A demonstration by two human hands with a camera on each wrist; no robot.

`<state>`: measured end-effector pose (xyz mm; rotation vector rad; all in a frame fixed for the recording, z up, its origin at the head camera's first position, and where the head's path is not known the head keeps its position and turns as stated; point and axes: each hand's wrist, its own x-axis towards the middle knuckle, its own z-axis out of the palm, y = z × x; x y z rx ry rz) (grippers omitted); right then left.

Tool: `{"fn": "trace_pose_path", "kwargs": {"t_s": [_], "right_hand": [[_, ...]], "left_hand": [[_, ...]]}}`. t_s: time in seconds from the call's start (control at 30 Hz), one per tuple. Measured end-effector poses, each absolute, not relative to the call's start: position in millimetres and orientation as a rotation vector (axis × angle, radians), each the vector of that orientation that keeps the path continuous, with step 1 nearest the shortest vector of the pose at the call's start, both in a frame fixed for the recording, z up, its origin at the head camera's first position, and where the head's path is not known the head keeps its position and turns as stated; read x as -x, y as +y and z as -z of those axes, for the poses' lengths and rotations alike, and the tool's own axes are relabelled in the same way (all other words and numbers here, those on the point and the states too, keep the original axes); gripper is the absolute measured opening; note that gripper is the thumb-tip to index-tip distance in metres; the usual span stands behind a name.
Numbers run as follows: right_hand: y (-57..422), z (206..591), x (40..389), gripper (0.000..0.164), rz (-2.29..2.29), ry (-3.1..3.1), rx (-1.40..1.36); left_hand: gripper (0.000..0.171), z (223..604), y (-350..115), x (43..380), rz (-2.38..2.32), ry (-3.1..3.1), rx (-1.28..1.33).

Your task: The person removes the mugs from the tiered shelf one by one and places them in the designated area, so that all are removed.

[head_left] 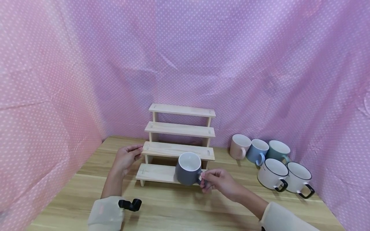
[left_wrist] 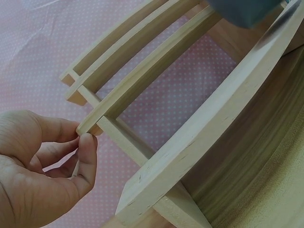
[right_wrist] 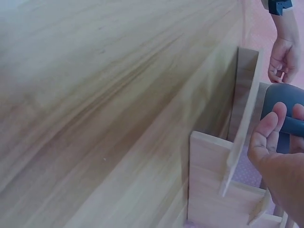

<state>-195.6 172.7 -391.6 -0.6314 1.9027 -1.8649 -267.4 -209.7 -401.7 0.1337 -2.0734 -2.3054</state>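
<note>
A dark grey mug [head_left: 187, 175] with a white inside hangs over the lowest step of a four-step wooden rack [head_left: 153, 172], overlapping the second step's edge in the head view. My right hand [head_left: 221, 183] pinches the mug by its handle, which points right. In the right wrist view the fingers [right_wrist: 266, 135] grip that handle close to the rack. My left hand [head_left: 125, 158] holds the left end of the rack's second step from the bottom. The left wrist view shows thumb and index finger [left_wrist: 59, 129] pinching that board's corner.
Several mugs stand at the right of the wooden table [head_left: 173, 211]: a pink mug [head_left: 237, 150], a blue mug [head_left: 254, 154], a green mug [head_left: 276, 151], and two white mugs with black handles [head_left: 267, 176]. Pink dotted cloth [head_left: 185, 64] hangs behind and at the sides.
</note>
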Motion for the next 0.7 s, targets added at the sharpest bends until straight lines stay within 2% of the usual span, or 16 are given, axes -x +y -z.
{"fn": "trace_pose_path", "kwargs": {"t_s": [0.27,0.57,0.7], "right_hand": [[182,378,195,0.043,1.881,1.876,0.757],[195,366,197,0.023,1.951,1.878,0.741],[203,364,195,0.024,1.995,1.841,0.746]], "left_hand": [[0.039,399,-211,264,2.321,-2.073,-0.13],[0.039,399,-211,267,2.314,-2.084,-0.131],[0.039,399,-211,266,2.304,-2.095,-0.14]]}}
